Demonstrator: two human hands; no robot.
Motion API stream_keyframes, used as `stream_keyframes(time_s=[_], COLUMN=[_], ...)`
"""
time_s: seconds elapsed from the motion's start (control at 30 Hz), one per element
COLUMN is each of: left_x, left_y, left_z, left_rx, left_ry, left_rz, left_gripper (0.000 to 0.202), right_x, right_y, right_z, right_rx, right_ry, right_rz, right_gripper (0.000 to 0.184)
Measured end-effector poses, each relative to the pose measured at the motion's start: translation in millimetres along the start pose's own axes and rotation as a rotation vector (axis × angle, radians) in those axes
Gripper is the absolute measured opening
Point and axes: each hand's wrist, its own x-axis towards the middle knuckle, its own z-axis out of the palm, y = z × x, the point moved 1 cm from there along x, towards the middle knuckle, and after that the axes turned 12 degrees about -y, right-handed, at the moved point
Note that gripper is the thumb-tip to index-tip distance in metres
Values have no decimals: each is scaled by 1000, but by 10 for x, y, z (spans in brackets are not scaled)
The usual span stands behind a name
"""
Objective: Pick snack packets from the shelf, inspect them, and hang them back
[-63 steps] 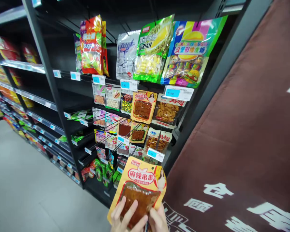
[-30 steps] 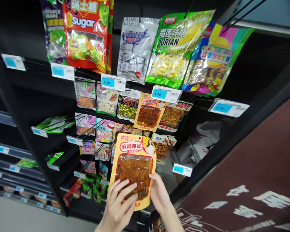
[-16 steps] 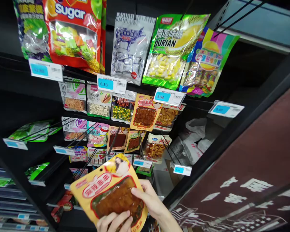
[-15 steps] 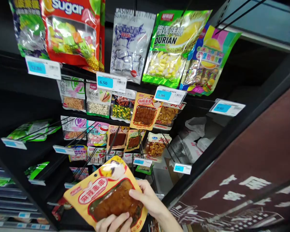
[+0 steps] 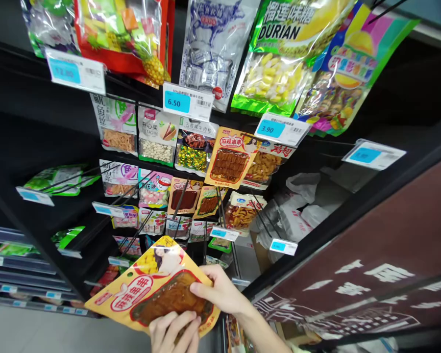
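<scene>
A yellow snack packet (image 5: 147,272) with red lettering and a dark window showing brown food is tilted low in the view, its punched corner toward the left. My right hand (image 5: 220,289) grips its right side, thumb on the front and fingers behind. The curled fingers of my left hand (image 5: 174,331) lie over the packet's lower front edge; its thumb is hidden. Beyond my hands, a similar yellow packet (image 5: 230,159) hangs on the rack, beside a chicken-snack bag (image 5: 262,166).
Candy bags, among them a durian one (image 5: 275,78), hang across the top. Price tags (image 5: 187,101) and thin metal hooks (image 5: 176,198) stick out toward me. A dark panel with white characters (image 5: 353,279) flanks the right; plastic bags (image 5: 294,215) lie behind it.
The view has shifted, so the upper candy bags sit higher and look larger. The packet has moved slightly left and turned a little; both hands stay on it.
</scene>
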Motion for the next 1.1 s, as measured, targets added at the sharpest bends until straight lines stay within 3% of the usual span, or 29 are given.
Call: stream_keyframes(time_s=[0.1, 0.23, 0.33, 0.43, 0.57, 0.7, 0.87, 1.1], left_x=[60, 363, 833, 1425, 2155, 2637, 2911, 3074], left_y=[27, 42, 17, 16, 130, 285, 419, 539], left_z=[30, 28, 38, 102, 249, 429, 605, 617], left_rx=[-37, -55, -19, 69, 174, 196, 184, 224], left_ry=[-6, -148, -206, -253, -284, -244, -212, -204], left_rz=[53, 127, 265, 380, 369, 405, 487, 511], left_gripper=[13, 19, 26, 40, 53, 56, 55, 58], right_x=[-72, -187, -255, -291, -320, -313, -269, -278], right_y=[-20, -131, -295, -509, -813, -1033, -1196, -1308], right_z=[-26, -85, -188, -331, -514, -691, -905, -983], right_rx=[20, 7, -5, 54, 43, 33, -69, -162], right_ry=[71, 237, 450, 593, 674, 755, 823, 871], right_rz=[-43, -160, -309, -445, -563, -673, -798, -886], right_gripper=[36, 34, 35, 48, 57, 62, 63, 59])
